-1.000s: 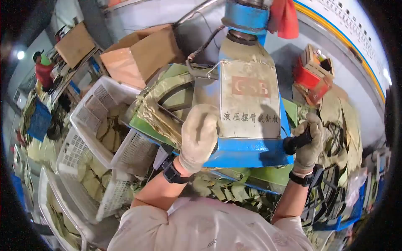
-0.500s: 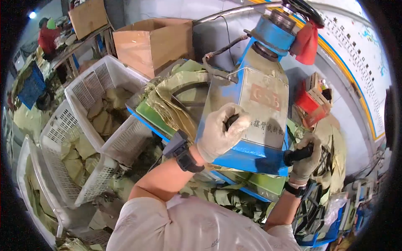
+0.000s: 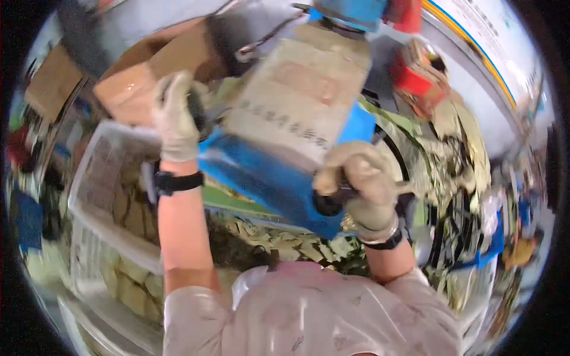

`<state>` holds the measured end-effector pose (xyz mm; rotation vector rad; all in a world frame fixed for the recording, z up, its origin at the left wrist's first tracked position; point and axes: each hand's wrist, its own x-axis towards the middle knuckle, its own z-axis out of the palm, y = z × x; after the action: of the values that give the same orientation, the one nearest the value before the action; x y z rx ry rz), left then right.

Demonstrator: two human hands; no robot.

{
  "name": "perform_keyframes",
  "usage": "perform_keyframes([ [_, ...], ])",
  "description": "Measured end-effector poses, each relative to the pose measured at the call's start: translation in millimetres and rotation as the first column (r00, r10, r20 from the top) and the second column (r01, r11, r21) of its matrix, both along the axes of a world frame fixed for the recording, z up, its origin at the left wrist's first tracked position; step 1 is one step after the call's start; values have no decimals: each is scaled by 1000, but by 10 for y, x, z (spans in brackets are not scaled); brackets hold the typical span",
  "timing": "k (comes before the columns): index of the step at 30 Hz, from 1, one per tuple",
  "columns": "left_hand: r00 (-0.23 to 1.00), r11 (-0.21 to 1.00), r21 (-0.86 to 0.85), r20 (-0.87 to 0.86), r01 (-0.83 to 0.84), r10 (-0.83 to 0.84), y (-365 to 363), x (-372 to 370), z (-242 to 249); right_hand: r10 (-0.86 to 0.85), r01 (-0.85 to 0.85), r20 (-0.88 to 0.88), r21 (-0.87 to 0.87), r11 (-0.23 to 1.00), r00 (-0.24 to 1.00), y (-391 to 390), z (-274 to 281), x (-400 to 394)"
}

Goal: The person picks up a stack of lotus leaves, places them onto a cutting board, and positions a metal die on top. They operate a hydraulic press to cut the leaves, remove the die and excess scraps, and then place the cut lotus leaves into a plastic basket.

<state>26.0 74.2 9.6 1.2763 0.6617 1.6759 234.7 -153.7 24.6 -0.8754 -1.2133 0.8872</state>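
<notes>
A swing-arm cutting press (image 3: 291, 101) with a grey top panel and blue front fills the middle, smeared by motion. My left hand (image 3: 178, 118), in a pale glove, is at the press head's left end, its fingers closed against a dark grip (image 3: 198, 110). My right hand (image 3: 365, 181), gloved too, curls around the black handle (image 3: 326, 203) at the front right corner of the head. Part of that handle is hidden by the fingers. Below the head a green cutting board (image 3: 243, 200) shows in part.
White plastic crates (image 3: 89, 172) with cut pale pieces stand at left. Behind them is a cardboard box (image 3: 127, 89). Scraps (image 3: 291, 243) lie below the press. A red box (image 3: 412, 74) and crumpled sheet material (image 3: 469, 136) are at right.
The press head has swung left, with both my hands moving along with it. More sheet material shows to its right. The camera view has shifted too.
</notes>
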Motion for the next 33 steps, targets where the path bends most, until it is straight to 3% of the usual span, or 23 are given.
perform_keyframes([
  [1, 988, 988, 147, -140, -43, 63, 182, -74, -57, 66, -67, 3, 49, 997, 998, 122, -13, -106],
  [2, 983, 987, 102, -123, -123, 135, 293, -67, -27, 77, -76, -34, 30, 997, 996, 212, -22, -228],
  [3, 984, 989, 147, -171, -31, 56, 617, -201, -170, 85, -84, -73, 14, 996, 994, 298, -27, -342],
  [5, 986, 993, 61, -126, -98, 105, 761, -155, -151, 101, -104, -105, -29, 994, 989, 457, -31, -482],
  [7, 996, 997, 70, -92, 27, -20, 989, -259, -247, 134, -142, -169, -32, 989, 976, 592, -105, -612],
  [9, 992, 997, 13, -97, -80, 81, 1106, -261, -271, 140, -145, -209, -6, 989, 968, 672, -163, -700],
  [10, 993, 998, 21, -101, -51, 53, 1210, -276, -387, 149, -153, -208, 0, 988, 967, 701, -207, -709],
  [12, 961, 953, 293, -234, -76, 148, 1433, -368, -586, 185, -192, -214, -16, 981, 959, 755, -280, -716],
  [15, 926, 928, 339, -280, -152, 254, 1346, -307, -620, 182, -203, -198, -89, 975, 963, 706, -223, -683],
  [16, 822, 778, 601, -339, -185, 457, 1311, -313, -613, 178, -189, -203, -37, 981, 963, 726, -274, -703],
  [17, 826, 776, 605, -337, -177, 451, 1260, -292, -599, 170, -180, -203, -31, 983, 964, 731, -315, -726],
  [19, 920, 907, 386, -270, -168, 285, 1173, -247, -522, 136, -138, -204, 3, 990, 969, 744, -349, -762],
  [20, 752, 702, 669, -328, -243, 572, 1274, -297, -588, 125, -125, -206, 14, 992, 970, 743, -339, -752],
  [21, 760, 700, 677, -326, -227, 563, 1266, -291, -568, 159, -167, -214, -20, 986, 964, 725, -330, -735],
  [23, 920, 937, 240, -236, -255, 311, 1219, -215, -555, 167, -183, -230, -51, 982, 959, 659, -314, -705],
  [24, 958, 972, 47, -165, -232, 236, 1276, -214, -534, 76, -80, -92, -36, 996, 993, 618, -296, -700],
  [25, 961, 976, 42, -170, -214, 218, 1256, -205, -501, -17, 17, 46, -13, 1000, 999, 581, -302, -688],
  [26, 963, 983, 39, -195, -180, 184, 1228, -205, -444, -218, 181, 262, 157, 971, 940, 548, -422, -642],
  [27, 963, 988, 36, -221, -149, 153, 1219, -199, -386, -230, 196, 258, 149, 969, 938, 454, -503, -554],
  [28, 990, 992, -99, -126, -74, 61, 1291, -202, -335, -351, 298, 411, 189, 936, 842, 299, -556, -401],
  [29, 989, 991, -112, -136, -69, 54, 1279, -203, -248, -447, 380, 545, 238, 894, 709, 120, -581, -252],
  [31, 940, 992, 32, -319, -121, 125, 1280, -177, -109, -366, 420, 752, 131, 898, 548, -238, -602, 81],
  [33, 952, 992, 43, -279, -120, 127, 1745, -210, -184, -411, 451, 819, 214, 866, 401, -614, -781, 292],
])
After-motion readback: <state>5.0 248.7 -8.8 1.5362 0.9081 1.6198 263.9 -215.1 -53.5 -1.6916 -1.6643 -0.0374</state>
